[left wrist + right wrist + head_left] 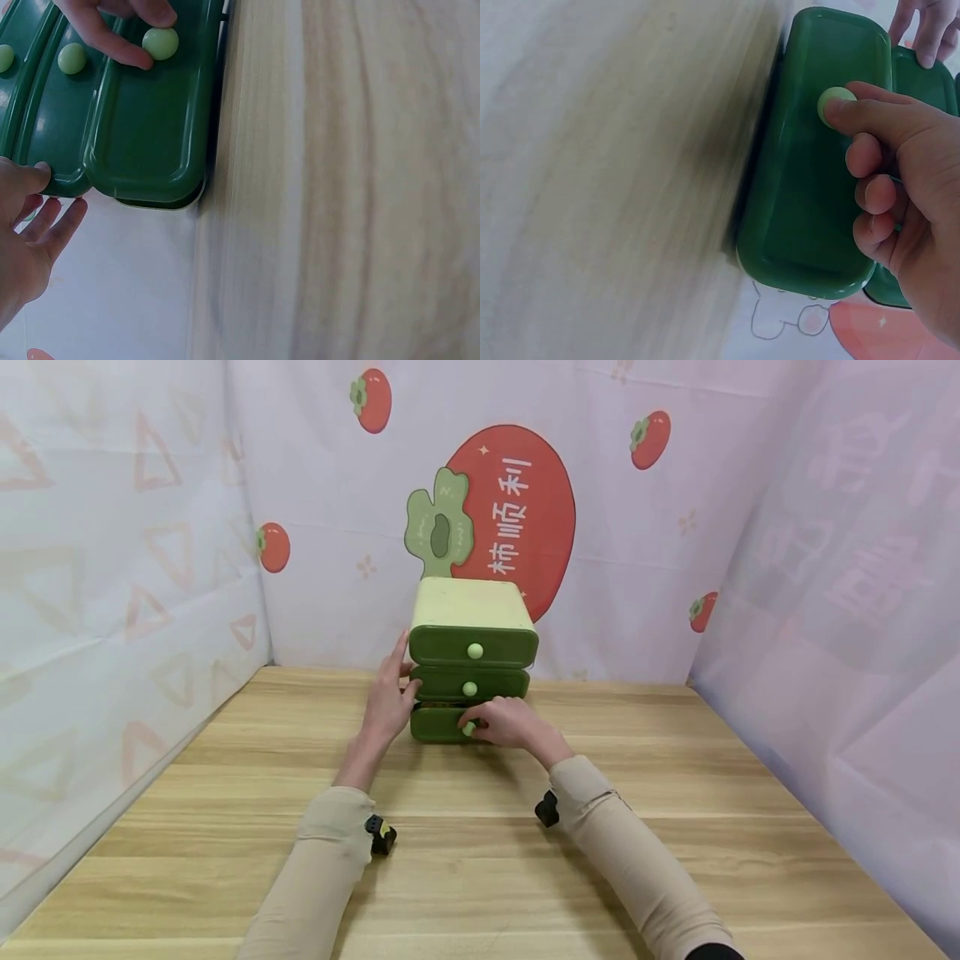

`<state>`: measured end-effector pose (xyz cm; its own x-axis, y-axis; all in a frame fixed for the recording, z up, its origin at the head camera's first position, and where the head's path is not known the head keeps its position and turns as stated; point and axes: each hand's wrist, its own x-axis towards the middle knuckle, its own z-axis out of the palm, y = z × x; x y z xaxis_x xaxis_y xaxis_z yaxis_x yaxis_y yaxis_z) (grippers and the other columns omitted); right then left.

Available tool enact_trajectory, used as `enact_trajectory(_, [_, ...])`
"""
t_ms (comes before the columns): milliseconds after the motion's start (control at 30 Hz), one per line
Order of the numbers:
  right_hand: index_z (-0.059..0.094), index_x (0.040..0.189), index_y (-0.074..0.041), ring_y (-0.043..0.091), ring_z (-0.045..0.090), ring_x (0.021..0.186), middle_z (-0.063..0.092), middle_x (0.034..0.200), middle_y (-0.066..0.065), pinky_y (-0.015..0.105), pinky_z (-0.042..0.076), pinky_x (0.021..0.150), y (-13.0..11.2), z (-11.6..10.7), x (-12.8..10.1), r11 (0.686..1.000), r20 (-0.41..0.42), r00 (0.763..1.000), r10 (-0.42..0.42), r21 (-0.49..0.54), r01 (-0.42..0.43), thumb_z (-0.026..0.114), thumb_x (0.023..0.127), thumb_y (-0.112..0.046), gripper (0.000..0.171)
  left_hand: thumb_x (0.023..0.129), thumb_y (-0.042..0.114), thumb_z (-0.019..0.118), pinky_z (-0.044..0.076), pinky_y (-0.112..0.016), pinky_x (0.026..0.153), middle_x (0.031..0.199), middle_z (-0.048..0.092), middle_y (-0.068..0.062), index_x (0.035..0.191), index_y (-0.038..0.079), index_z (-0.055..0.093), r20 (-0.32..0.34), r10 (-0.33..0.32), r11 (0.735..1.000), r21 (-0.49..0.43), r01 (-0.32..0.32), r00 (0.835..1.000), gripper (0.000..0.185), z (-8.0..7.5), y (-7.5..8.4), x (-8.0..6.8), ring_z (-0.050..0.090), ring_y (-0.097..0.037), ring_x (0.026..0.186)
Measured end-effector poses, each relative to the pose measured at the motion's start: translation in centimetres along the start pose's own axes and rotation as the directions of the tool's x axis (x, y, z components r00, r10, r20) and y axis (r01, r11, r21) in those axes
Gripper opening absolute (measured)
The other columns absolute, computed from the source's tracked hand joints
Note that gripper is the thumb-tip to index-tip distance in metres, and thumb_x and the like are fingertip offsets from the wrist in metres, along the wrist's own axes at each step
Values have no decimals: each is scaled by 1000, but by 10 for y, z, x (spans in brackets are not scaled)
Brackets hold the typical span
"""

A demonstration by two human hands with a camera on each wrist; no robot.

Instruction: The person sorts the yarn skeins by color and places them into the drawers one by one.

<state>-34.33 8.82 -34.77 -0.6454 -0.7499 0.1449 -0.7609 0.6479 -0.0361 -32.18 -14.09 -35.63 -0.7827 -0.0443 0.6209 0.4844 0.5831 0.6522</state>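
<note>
One small cabinet [471,610] with a pale yellow-green top is standing on the wooden worktop [480,860], toward 12 o'clock from the person, close to the printed backdrop [510,518]. It is carrying three dark green drawers, each with one pale round knob: the top drawer [474,647], the middle drawer [470,683] and the bottom drawer [442,725], which is sitting slightly forward of the two above. The right hand [510,725] is reaching in from 5 o'clock, its grip narrow, thumb and forefinger pinching the bottom knob [834,102] while the other fingers are curling into the palm. The left hand [388,697] is coming in from 7 o'clock and standing on edge at the cabinet's 9 o'clock side, its grip holding nothing: the fingers are lying straight and the thumb is pressing against the corner of the middle drawer. Both forearms, in beige sleeves, are lying low over the worktop, converging on the cabinet.
</note>
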Motion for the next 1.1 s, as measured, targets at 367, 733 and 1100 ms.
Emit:
enact_trajectory(367, [75, 111, -27, 14, 66, 77, 75, 99, -2, 32, 53, 66, 2, 2, 9, 998, -17, 998, 58, -8, -59, 70, 93, -24, 19, 95, -4, 58, 58, -46, 86, 128, 54, -20, 161, 26, 17, 0, -2, 1000, -9, 2, 1000, 83, 2, -1, 1, 60, -34, 115])
enact_trajectory(733, [75, 111, -28, 16, 68, 86, 75, 107, -4, 34, 55, 73, 4, 5, 14, 996, -9, 996, 92, 9, -92, 72, 92, -27, 19, 95, -5, 58, 58, -46, 87, 130, 52, -21, 160, 27, 18, 7, -13, 1000, -14, 13, 1000, 83, 0, -1, 2, 60, -34, 116])
enact_trajectory(1100, [73, 114, -32, 16, 67, 86, 74, 105, -4, 34, 54, 71, 3, 7, 15, 991, 14, 991, 134, -24, -134, 69, 94, -29, 21, 95, -4, 58, 57, -46, 89, 129, 52, -22, 160, 25, 19, 11, -20, 1000, -5, 20, 1000, 81, 0, 1, 2, 59, -34, 116])
